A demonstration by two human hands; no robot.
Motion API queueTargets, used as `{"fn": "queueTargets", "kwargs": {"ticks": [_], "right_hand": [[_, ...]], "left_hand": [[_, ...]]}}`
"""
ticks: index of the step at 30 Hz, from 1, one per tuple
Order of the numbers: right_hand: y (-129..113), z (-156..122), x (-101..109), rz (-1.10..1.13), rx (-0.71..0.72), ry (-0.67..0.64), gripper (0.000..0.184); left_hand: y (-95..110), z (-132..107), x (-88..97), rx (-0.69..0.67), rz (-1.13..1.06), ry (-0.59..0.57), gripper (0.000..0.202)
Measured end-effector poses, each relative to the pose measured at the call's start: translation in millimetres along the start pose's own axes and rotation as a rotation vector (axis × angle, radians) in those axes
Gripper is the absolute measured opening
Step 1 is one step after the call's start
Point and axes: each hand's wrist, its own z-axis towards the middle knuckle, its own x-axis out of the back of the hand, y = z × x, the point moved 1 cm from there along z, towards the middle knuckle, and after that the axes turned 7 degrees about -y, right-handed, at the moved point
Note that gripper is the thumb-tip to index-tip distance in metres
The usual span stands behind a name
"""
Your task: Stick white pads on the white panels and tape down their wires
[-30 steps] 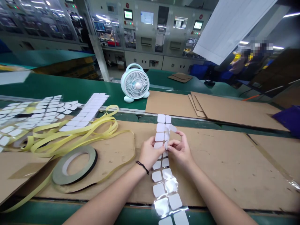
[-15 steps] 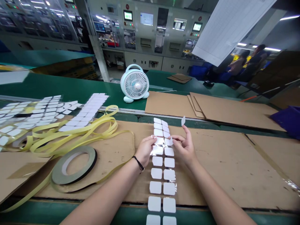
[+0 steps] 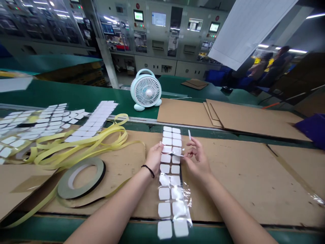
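Note:
A long clear strip (image 3: 170, 176) carrying two rows of white rounded-square pads runs from the near table edge up the brown cardboard sheet (image 3: 241, 176). My left hand (image 3: 153, 157) pinches the strip's left edge, fingers closed. My right hand (image 3: 196, 157) pinches the strip's right edge with thumb and lower fingers, and one loose white pad (image 3: 189, 135) stands edge-on at its raised fingertip.
A roll of dark tape (image 3: 81, 178) and loops of yellow liner (image 3: 76, 142) lie at the left, with more pad strips (image 3: 38, 123) behind them. A small pale-blue fan (image 3: 147, 90) stands beyond. Stacked cardboard (image 3: 241, 117) lies at the right. People sit far right.
The strip has been laid flatter and slid leftward along the cardboard. The loose pad at my right fingertip has turned edge-on and dropped slightly.

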Motion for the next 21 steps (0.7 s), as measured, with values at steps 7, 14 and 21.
{"fn": "queueTargets", "kwargs": {"ticks": [7,14,21], "right_hand": [[-3.4,-1.4,-5.6,0.032,-0.038,-0.056,0.068],[-2.8,0.5,-7.8,0.15,-0.103,0.06,0.071],[-15.9,-8.8,-19.2,-0.038,0.091,-0.02,0.064]], "left_hand": [[-6.0,22.7,23.0,-0.176,0.307,-0.008,0.026],[-4.1,9.6,10.4,-0.318,0.389,0.084,0.031],[0.4,1.5,0.0,-0.223,0.098,0.167,0.024]]}}
